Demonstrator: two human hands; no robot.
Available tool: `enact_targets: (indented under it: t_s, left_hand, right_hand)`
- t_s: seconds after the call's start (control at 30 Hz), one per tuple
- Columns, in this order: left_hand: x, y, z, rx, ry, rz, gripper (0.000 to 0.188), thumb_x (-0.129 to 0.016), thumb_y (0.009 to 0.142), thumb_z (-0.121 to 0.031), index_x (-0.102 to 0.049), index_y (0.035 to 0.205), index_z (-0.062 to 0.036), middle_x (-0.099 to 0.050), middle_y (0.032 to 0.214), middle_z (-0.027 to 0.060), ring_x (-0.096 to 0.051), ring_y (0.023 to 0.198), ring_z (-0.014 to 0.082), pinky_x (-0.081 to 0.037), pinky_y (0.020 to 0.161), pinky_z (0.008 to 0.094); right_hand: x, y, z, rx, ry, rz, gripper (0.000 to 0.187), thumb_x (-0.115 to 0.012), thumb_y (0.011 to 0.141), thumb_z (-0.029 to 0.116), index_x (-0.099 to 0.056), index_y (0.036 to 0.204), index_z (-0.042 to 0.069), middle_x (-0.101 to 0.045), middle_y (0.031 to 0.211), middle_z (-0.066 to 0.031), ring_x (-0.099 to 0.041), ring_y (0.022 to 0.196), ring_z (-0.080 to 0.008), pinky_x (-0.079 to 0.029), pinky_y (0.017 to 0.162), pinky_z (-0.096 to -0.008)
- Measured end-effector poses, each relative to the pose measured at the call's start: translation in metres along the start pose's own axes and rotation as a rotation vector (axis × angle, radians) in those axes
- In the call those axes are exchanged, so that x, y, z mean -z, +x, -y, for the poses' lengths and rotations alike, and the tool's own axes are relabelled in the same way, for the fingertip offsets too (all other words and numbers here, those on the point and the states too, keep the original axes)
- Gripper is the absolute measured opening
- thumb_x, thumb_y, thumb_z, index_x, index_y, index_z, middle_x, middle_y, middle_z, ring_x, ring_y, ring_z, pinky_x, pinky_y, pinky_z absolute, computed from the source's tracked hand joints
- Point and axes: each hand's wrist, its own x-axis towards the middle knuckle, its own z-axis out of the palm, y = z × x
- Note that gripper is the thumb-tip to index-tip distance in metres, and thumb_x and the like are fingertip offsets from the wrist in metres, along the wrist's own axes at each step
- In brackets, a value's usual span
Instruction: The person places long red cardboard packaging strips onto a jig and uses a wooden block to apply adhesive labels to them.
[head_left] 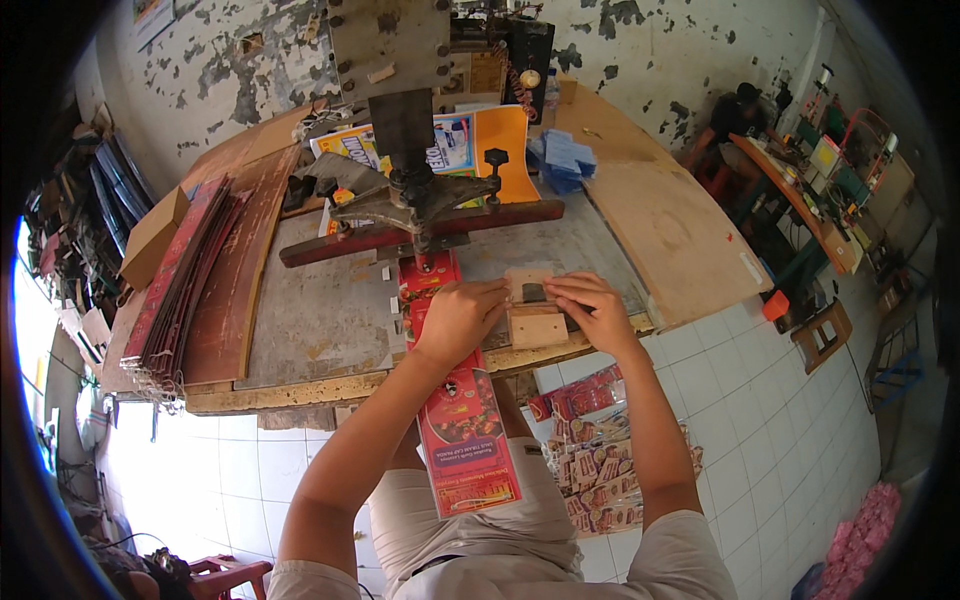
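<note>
On the metal press table (310, 310) sits a small pale wooden block (539, 331), with a dark opening across its middle and two small holes in its front part. My left hand (460, 318) reaches over a long red printed strip (468, 440), its closed fingertips at the block's left edge. From the other side my right hand (592, 308) pinches at the block's right edge, fingers bent. The red strip runs from beneath the press head (420, 215), under my left wrist, over the table's front edge and down onto my lap. My thumbs' exact contact is partly hidden.
A long dark red bar (335, 244) crosses below the press head. Stacked red strips (180, 290) and a cardboard box (153, 238) lie at left. Blue sheets (565, 160) are behind, a brown board (670, 225) at right. Printed strips (600, 465) lie on the floor; another person (735, 120) sits far right.
</note>
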Motion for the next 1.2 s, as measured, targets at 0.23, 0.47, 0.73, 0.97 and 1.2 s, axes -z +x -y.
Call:
enact_targets:
  t_s: [0.23, 0.47, 0.73, 0.97, 1.2]
  left_hand:
    - [0.001, 0.000, -0.002, 0.032, 0.003, 0.028, 0.023, -0.077, 0.095, -0.018, -0.083, 0.114, -0.0080, -0.081, 0.124, 0.0066, -0.078, 0.102, 0.0303, -0.062, 0.089, 0.0436]
    - [0.015, -0.011, -0.004, 0.034, 0.059, 0.024, 0.036, -0.080, 0.093, -0.023, -0.079, 0.125, -0.0096, -0.076, 0.135, 0.0078, -0.075, 0.111, 0.0316, -0.061, 0.094, 0.0456]
    - [0.087, -0.110, -0.019, 0.233, 0.082, 0.066, 0.047, -0.080, 0.094, -0.030, -0.074, 0.134, -0.0055, -0.072, 0.142, 0.0091, -0.063, 0.134, 0.0332, -0.047, 0.113, 0.0493]
    - [0.082, -0.139, -0.016, 0.268, 0.156, -0.016, 0.055, -0.075, 0.096, -0.034, -0.068, 0.143, -0.0046, -0.066, 0.152, 0.0101, -0.055, 0.144, 0.0362, -0.039, 0.120, 0.0532]
    - [0.081, -0.144, -0.013, 0.281, 0.178, -0.001, 0.055, -0.070, 0.096, -0.030, -0.064, 0.145, -0.0053, -0.062, 0.155, 0.0098, -0.054, 0.145, 0.0348, -0.037, 0.122, 0.0568]
  right_hand:
    - [0.001, 0.000, 0.001, -0.006, 0.026, -0.002, 0.025, -0.077, 0.098, 0.006, -0.083, 0.122, 0.005, -0.081, 0.126, -0.0091, -0.071, 0.120, -0.0296, -0.056, 0.103, -0.0418]
    - [0.004, -0.004, 0.011, -0.023, 0.008, -0.059, 0.039, -0.079, 0.097, 0.012, -0.074, 0.136, 0.006, -0.071, 0.144, -0.0112, -0.064, 0.132, -0.0333, -0.049, 0.113, -0.0460]
    - [-0.009, -0.024, 0.076, 0.030, -0.206, 0.129, 0.042, -0.083, 0.094, 0.022, -0.074, 0.134, 0.010, -0.067, 0.143, -0.0094, -0.060, 0.134, -0.0352, -0.047, 0.114, -0.0491]
    - [-0.008, -0.021, 0.079, -0.048, -0.027, 0.136, 0.047, -0.090, 0.082, 0.005, -0.077, 0.127, 0.006, -0.072, 0.136, -0.0095, -0.067, 0.127, -0.0326, -0.058, 0.104, -0.0453]
    - [-0.014, -0.016, 0.132, 0.057, 0.110, 0.200, 0.048, -0.091, 0.082, 0.011, -0.078, 0.128, 0.007, -0.073, 0.139, -0.0075, -0.068, 0.127, -0.0301, -0.057, 0.105, -0.0437]
